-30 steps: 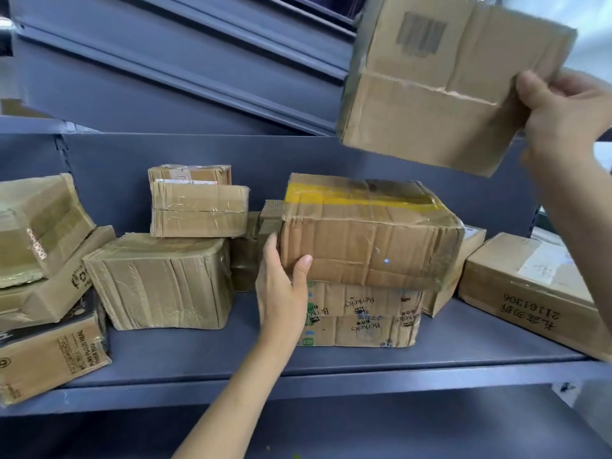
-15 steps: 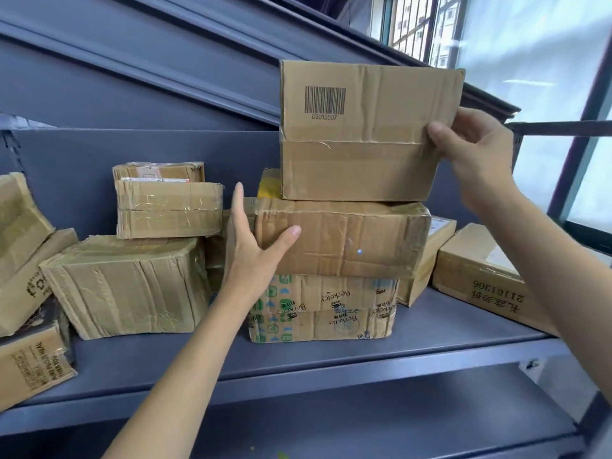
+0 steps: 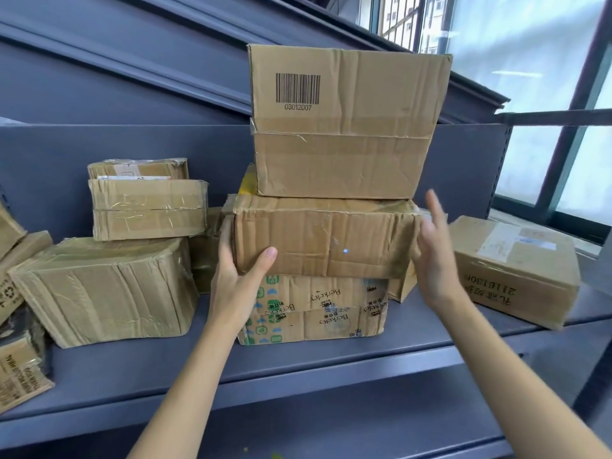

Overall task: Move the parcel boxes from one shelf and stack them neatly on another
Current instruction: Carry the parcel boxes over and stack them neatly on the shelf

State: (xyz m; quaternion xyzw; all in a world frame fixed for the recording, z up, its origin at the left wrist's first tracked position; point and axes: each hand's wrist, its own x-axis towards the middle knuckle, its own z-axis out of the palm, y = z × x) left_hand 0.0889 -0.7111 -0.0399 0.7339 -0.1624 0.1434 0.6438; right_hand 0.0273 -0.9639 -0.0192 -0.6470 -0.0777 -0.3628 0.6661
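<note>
A brown box with a barcode (image 3: pixel 347 124) sits on top of a centre stack on the grey shelf (image 3: pixel 298 362). Under it lies a creased taped box (image 3: pixel 324 236), and below that a printed box (image 3: pixel 314 309). My left hand (image 3: pixel 238 276) presses the left end of the creased box, thumb along its front face, fingers straight. My right hand (image 3: pixel 433 246) is blurred, open with straight fingers, beside the right end of the creased box and holding nothing.
Left of the stack stand a large taped box (image 3: pixel 106 289) with two smaller boxes (image 3: pixel 145 207) on it. More parcels (image 3: pixel 16 326) crowd the far left. A labelled box (image 3: pixel 516 270) lies at the right. A window is behind.
My right hand set the barcode box on the stack, let go of it and dropped to the right end of the creased box. My left hand stayed on the creased box.
</note>
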